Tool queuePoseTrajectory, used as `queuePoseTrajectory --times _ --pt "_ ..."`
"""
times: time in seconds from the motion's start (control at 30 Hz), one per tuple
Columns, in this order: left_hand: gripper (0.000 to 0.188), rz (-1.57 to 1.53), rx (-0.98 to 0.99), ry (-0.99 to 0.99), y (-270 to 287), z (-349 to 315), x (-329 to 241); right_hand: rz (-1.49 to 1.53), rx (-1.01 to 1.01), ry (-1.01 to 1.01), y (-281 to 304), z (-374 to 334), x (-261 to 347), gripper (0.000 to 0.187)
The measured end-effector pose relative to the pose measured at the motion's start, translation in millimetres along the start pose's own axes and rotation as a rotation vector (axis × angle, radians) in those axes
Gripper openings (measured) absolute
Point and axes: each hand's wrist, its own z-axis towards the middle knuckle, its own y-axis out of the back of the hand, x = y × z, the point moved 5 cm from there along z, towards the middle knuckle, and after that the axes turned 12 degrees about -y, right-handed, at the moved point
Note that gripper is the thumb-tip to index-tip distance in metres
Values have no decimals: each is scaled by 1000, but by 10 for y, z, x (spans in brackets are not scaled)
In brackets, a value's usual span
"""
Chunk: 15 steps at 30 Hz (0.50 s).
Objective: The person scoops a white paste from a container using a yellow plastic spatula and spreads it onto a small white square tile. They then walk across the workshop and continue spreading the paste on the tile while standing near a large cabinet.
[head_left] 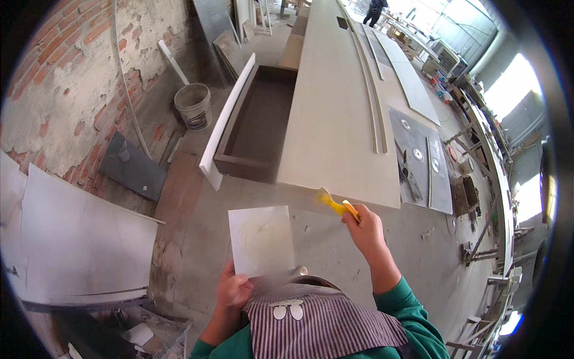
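My left hand (235,290) grips the lower left corner of a square white board (260,239), its thumb on top. A pale cream smear of paste spreads over the middle of that board. In my right hand (366,230) is a putty knife (332,202) with a yellow handle, its blade pointing up and to the left. The blade is apart from the board, close to the near end of a long cream panel (335,119). Left of this panel a brown drawer (257,116) with a white front (227,122) stands pulled out.
On the cream panel lie long thin strips (363,78). To its right, a grey sheet (427,173) carries tools and round discs. A bucket (192,106) stands by the brick wall (66,36). White sheets (84,233) lean at left. Far back, a person (375,12) stands.
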Motion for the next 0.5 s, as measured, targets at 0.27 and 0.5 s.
queuePoseTrajectory --times 0.27,0.5 --pt "62 26 46 53 -147 -6 -15 -41 51 -185 161 -139 -265 20" --pt "60 46 110 96 -109 -19 39 481 428 -86 -9 -685 49 25"
